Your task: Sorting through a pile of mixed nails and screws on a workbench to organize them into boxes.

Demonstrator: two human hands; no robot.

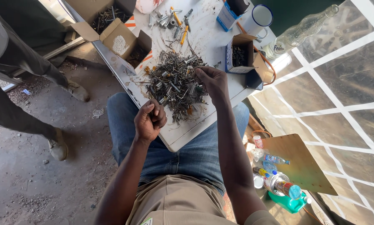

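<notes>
We see a heap of grey screws and bolts (175,83) lying in the middle of the white surface (182,133), which rests across our knees. Our right hand (212,81) lies on the heap's right edge, its fingertips pinched into the metal pieces; we cannot tell what that grip holds. Our left hand (150,120) hovers at the heap's near left edge, its grip curled narrow around a few small pieces. Just right of the heap stands a small open blue box (241,58) with dark fasteners inside. Left of the heap sit two open cardboard boxes (119,35). Farther back lie yellow-handled tools (184,35), a white mug (259,18) and a clear glass bottle (299,33) on its side.
</notes>
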